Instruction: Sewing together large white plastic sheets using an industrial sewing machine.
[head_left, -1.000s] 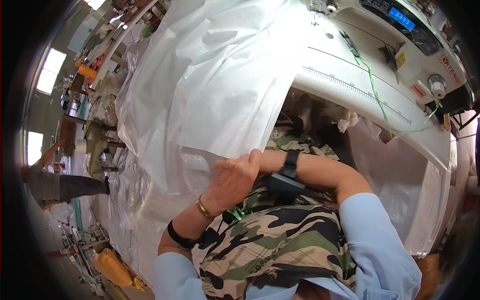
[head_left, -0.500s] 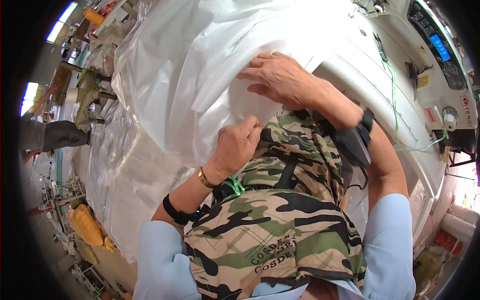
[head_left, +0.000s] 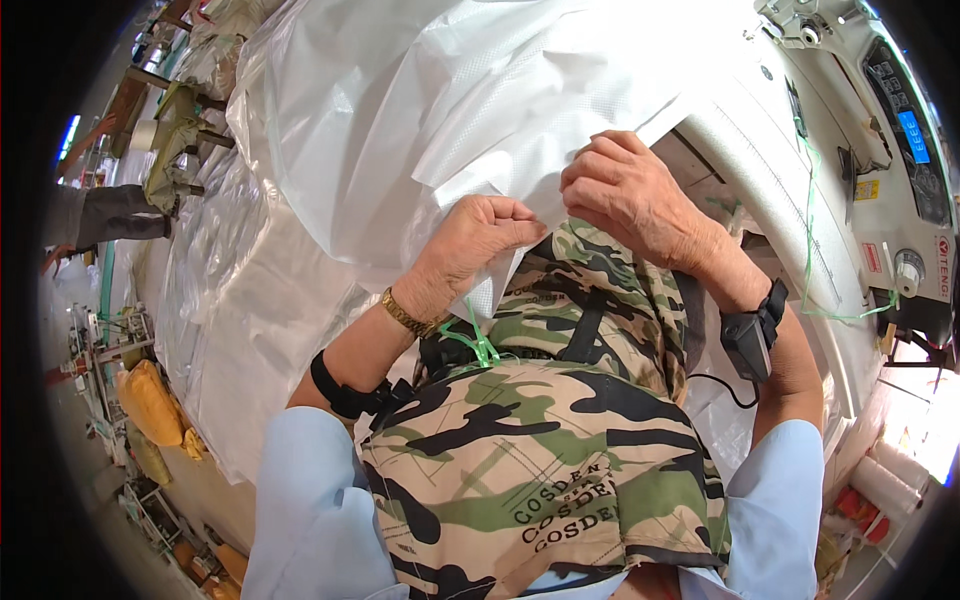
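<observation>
A large white plastic sheet (head_left: 400,110), wrinkled and finely textured, spreads away from my lap over the work surface. At its near edge my left hand (head_left: 470,245) is closed, thumb against the fingers, with the sheet's edge pinched there; a corner hangs below it. My right hand (head_left: 635,200) is a little to the right, fingers curled and pressed together on the same edge. Between the two hands a short stretch of the edge runs above my camouflage apron (head_left: 540,430). The right fingertips are partly hidden behind the hand.
A sewing machine (head_left: 890,200) with a lit panel stands at the right. Green thread (head_left: 810,230) trails over its bed. Clear plastic film (head_left: 230,330) lies in folds at the left. Beyond it are a stool (head_left: 180,150), a yellow bundle (head_left: 150,400) and another person's leg (head_left: 110,215).
My right hand has moved right and slightly down, its spread fingers now curled on the sheet's edge. My left hand has risen slightly, lifting a corner. The view has shifted left.
</observation>
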